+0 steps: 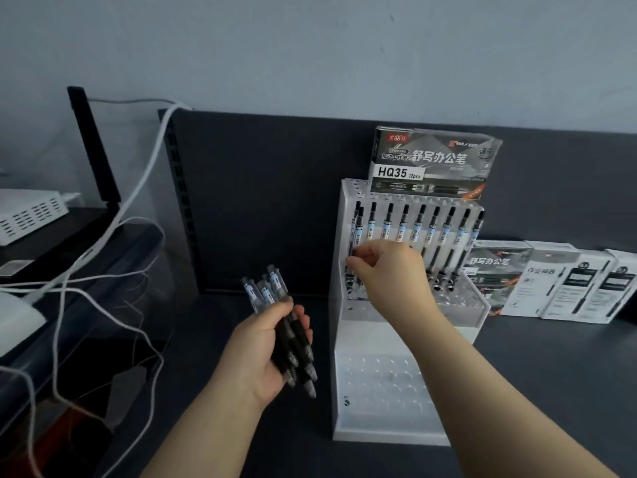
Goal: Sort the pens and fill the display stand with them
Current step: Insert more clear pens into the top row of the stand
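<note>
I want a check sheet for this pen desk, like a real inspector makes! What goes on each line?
Surface: dark table, matte.
Job's things: white display stand with a row of pens upright in its top tier; the front tier's holes look unfilled.
Clutter: HQ35 pen box at the top of the stand; more pen boxes to its right; white device far left.
Grips: left hand holds a bundle of pens; right hand pinches one pen at the row's left end.
Cables: white cables loop across the left side.
Surroundings: dark panel behind the stand, pale wall above.
</note>
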{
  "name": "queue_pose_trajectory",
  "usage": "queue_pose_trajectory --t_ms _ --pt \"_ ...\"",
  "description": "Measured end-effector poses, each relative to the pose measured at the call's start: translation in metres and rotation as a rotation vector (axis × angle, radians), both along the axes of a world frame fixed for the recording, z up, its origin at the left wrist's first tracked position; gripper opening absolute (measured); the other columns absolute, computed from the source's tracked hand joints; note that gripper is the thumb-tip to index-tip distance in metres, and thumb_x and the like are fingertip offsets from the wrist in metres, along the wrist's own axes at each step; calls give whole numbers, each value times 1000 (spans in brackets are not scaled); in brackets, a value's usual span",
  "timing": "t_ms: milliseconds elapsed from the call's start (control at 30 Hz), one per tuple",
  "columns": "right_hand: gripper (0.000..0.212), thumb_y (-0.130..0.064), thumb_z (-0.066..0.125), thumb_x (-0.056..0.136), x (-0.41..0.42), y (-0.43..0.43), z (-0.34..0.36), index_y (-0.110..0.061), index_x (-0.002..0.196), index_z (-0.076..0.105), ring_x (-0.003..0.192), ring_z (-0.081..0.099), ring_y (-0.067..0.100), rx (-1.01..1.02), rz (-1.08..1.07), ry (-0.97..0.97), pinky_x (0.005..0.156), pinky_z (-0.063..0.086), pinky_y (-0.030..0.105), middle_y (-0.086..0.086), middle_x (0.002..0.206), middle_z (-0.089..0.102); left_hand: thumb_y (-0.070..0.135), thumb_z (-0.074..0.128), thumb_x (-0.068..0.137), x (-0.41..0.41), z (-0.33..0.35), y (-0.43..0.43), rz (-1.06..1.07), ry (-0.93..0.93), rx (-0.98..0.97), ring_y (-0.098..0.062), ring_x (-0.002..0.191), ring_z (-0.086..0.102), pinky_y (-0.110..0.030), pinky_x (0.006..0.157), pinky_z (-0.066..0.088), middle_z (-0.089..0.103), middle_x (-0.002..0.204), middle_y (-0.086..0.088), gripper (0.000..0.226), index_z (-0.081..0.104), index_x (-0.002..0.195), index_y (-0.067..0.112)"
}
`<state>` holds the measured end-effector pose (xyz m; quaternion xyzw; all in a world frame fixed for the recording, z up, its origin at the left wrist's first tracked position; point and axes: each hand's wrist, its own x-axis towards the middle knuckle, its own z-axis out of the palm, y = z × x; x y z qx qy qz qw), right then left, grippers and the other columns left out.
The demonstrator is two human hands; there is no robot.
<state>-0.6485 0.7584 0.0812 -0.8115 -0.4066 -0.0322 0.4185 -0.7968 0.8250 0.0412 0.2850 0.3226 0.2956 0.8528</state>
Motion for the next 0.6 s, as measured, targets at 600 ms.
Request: queue_pose_trajectory --t_ms 600 --pt "7 -20 73 79 -57 -29 -11 -19 74 67 46 47 1 -53 329 495 49 41 18 -7 57 58 18 62 83 -6 7 -17 -208 -77 158 -21 67 71 -28 55 56 72 79 -13 25 66 103 2"
